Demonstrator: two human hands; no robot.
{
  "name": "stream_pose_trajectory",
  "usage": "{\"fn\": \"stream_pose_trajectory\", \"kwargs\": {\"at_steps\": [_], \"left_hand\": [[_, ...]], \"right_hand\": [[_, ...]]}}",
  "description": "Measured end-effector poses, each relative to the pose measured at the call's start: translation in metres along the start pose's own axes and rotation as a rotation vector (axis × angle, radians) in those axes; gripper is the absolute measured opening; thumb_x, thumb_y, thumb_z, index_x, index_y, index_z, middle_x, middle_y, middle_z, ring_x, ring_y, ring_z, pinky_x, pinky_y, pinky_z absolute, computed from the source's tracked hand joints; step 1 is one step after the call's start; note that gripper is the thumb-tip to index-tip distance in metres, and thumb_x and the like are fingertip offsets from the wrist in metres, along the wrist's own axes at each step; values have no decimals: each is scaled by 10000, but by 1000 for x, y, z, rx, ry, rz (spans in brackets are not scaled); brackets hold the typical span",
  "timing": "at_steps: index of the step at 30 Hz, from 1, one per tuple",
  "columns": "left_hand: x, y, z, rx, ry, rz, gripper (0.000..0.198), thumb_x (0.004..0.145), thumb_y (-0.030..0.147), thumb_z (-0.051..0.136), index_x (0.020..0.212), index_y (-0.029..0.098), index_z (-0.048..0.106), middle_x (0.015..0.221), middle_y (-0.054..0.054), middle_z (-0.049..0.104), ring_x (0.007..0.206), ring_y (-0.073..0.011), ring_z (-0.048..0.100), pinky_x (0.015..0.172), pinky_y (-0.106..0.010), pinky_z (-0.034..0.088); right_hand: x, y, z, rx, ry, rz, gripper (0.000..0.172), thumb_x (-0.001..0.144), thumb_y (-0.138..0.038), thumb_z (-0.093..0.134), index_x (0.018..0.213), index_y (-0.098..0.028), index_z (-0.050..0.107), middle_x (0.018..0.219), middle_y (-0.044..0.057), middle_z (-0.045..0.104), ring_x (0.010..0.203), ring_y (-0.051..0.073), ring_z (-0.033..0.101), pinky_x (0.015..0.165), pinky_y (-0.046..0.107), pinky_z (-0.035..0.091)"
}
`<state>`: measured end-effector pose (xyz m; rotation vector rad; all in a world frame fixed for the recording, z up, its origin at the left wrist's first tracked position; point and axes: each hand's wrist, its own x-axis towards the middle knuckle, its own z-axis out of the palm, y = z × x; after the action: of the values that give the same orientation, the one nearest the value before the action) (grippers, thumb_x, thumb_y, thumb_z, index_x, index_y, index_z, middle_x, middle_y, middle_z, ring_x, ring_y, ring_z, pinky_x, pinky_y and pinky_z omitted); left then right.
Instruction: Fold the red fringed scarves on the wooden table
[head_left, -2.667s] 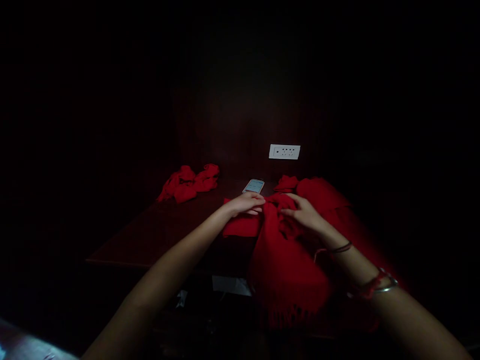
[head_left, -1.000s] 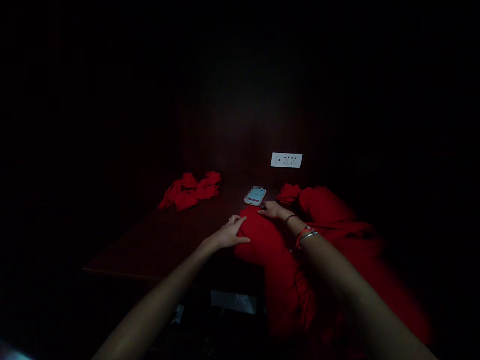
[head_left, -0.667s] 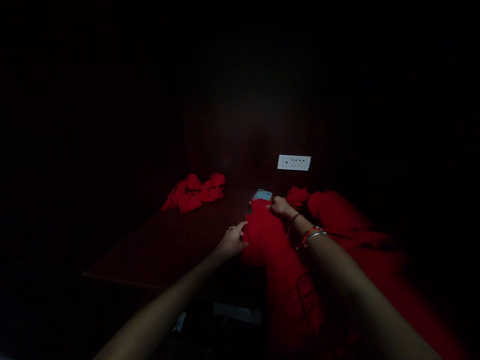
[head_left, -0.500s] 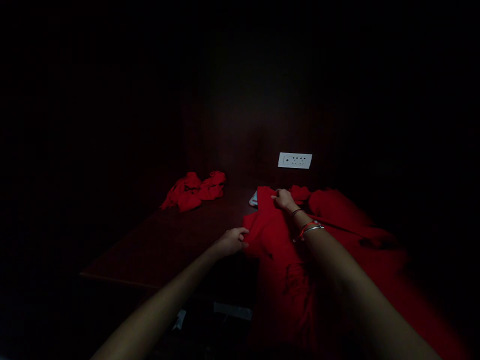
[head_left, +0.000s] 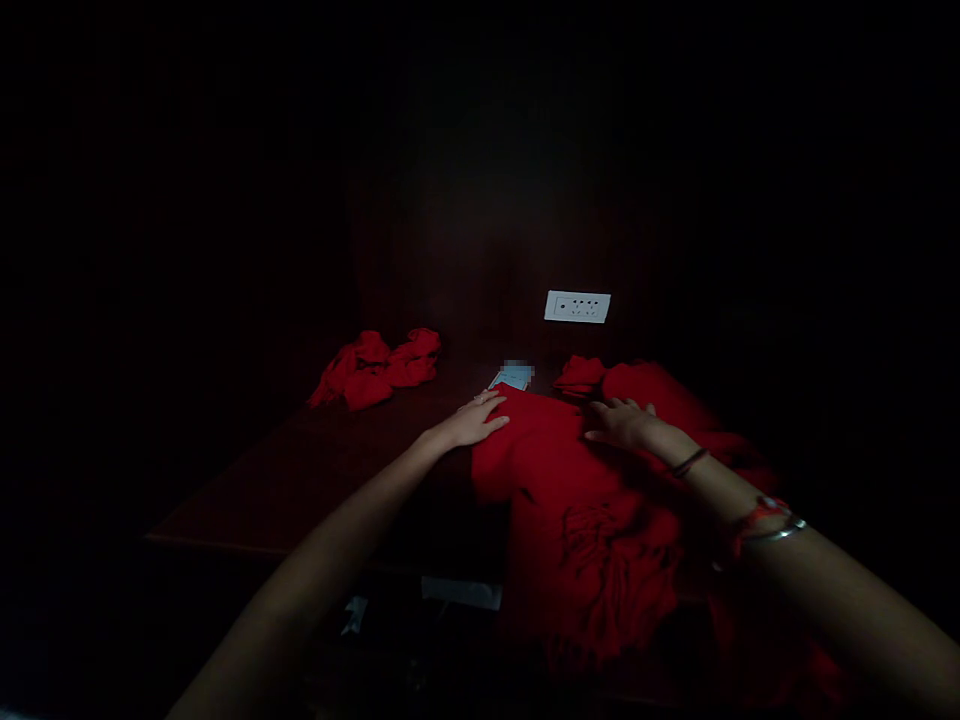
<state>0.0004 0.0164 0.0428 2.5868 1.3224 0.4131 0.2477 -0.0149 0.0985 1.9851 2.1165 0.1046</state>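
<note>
Left hand (head_left: 477,415) and right hand (head_left: 624,421), splayed loose, seemingly smooth the fringed red cloth (head_left: 547,440); next likely needs a far-edge grip.

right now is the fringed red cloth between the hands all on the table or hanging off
Partly hanging off: the red cloth reaches past the front edge of the table, with fringe dangling below.

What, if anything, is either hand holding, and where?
Nothing is visibly gripped: the left hand touches the red cloth at its left edge; the right hand is spread near its right side.
</note>
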Motion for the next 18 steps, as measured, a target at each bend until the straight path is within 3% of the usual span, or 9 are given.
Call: {"fn": "stream_pose_trajectory", "kwargs": {"at_steps": [3,6,11,18], "left_hand": [[17,-4,10,-8,-122,83,597,795,504,289,1273,150,245,1322,-84,274,1196,-183,256,970,-291,207],[16,-7,24,32,-114,66,617,783,551,260,1278,184,231,1326,-69,269,1197,-196,252,970,-359,189],[5,-22,25,53,-166,-12,602,786,579,177,1287,247,189,1352,-40,205,1223,-218,180,952,-502,95],[-6,-51,11,41,-191,-62,544,810,534,163,1285,270,186,1360,-25,173,1234,-211,144,937,-532,64]], "right_hand": [[-9,29,17,-72,97,77,447,741,-333,473,1155,-172,423,1132,148,477,1035,292,424,829,511,265],[-12,46,26,-72,145,8,279,782,-183,377,1004,-131,538,989,149,568,908,227,525,797,400,334],[-14,65,10,15,107,-31,239,770,-163,404,914,-155,596,937,121,598,863,189,560,679,237,397],[-28,100,-15,-54,137,344,233,736,-75,396,806,-99,616,880,182,590,849,297,560,642,375,418]]}}
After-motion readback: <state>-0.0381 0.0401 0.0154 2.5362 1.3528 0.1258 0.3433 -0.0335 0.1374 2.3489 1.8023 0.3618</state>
